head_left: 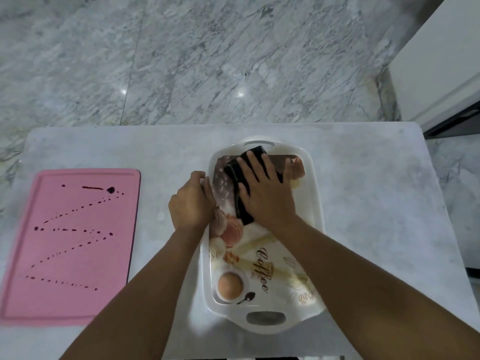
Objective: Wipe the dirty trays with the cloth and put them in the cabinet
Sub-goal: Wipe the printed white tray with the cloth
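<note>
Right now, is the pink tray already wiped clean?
No, dark drops lie in zigzag lines across the pink tray.

Soft, dim light, two glare spots on the floor (233, 74), edges blurred and bowed.

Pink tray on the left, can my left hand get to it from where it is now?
Probably yes. Your left hand grips the left rim of the white tray, and only bare counter lies between it and the pink tray. It would have to let go of the rim first.
</note>
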A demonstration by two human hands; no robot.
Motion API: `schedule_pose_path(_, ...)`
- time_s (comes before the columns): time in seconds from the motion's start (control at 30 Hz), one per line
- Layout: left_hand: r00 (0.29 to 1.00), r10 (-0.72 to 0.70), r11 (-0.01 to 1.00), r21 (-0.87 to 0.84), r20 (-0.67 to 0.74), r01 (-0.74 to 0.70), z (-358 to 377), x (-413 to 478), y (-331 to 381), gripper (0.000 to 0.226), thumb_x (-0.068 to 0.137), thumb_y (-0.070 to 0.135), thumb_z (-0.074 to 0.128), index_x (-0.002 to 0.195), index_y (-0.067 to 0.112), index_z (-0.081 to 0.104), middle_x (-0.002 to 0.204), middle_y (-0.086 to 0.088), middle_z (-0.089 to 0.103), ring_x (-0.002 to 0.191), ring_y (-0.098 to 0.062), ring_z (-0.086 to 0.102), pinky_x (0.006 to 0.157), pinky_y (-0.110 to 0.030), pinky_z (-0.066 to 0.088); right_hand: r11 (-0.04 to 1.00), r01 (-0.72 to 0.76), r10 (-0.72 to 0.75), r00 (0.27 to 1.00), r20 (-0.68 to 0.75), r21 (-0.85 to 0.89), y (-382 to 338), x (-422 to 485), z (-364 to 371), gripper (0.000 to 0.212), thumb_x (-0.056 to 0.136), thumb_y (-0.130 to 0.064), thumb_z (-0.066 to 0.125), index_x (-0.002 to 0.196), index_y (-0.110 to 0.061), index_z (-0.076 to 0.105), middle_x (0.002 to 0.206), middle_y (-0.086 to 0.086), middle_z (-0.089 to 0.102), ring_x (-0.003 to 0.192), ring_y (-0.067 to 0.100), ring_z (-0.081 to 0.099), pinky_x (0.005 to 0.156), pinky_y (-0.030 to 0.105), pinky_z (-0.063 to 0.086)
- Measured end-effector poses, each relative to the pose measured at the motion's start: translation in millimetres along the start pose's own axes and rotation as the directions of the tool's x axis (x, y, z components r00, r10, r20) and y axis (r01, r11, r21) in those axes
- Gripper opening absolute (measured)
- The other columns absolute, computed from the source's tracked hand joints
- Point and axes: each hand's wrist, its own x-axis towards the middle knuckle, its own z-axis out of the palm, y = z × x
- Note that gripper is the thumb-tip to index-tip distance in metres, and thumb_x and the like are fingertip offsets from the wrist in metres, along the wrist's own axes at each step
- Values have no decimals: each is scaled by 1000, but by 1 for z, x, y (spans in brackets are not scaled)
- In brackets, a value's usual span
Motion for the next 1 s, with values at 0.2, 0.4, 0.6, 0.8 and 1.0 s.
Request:
schedule_pose_path(0.2, 1000, -10, 1000, 20, -20, 10, 1, -1, 5, 25, 104, 30, 39, 103, 13, 57, 72, -3, 65, 55, -28, 55, 53, -31, 35, 986, -53, 48, 998, -34, -156, 71, -24, -9, 58, 105, -45, 23, 158, -24, 29, 166, 2, 27, 150, 27, 29, 119, 67, 5)
schedule_pose_path(0.4, 998, -20, 1000, 9, -52, 20, 1, -2, 7, 25, 103, 30, 41, 105, 13, 59, 72, -5, 66, 60, -34, 60, 55, -34, 41, 984, -15, 3, 998, -67, -176, 78, -29, -11, 56, 105, -40, 27, 157, -20, 33, 164, 7, 30, 149, 30, 32, 120, 66, 4)
schedule_pose_path(0.6, 998, 7, 998, 62, -58, -3, 5, 1, 3, 22, 103, 29, 37, 100, 14, 53, 65, 0, 55, 52, -28, 47, 52, -30, 29, 990, -73, 64, 995, -82, -120, 68, -29, 0, 59, 104, -41, 24, 159, -20, 29, 165, 9, 27, 152, 32, 26, 121, 65, 1)
schedule_pose_path(0.8, 991, 92, 992, 73, 99, -99, 2, 12, -1, 16, 104, 26, 32, 100, 14, 41, 67, -3, 54, 55, -29, 49, 56, -37, 36, 998, -31, 37, 995, -94, 62, -19, -45, 19, 61, 103, -42, 28, 161, -23, 21, 169, 6, 16, 156, 30, 12, 122, 60, -2)
schedule_pose_path(1.0, 941, 110, 993, -9, 319, -114, -8, 38, -16, 13, 102, 29, 36, 102, 17, 42, 65, -3, 51, 59, -26, 47, 60, -37, 30, 991, -45, 52, 997, -58, 124, -65, -50, 25, 61, 102, -42, 31, 159, -23, 28, 168, 5, 19, 155, 29, 17, 120, 61, 9)
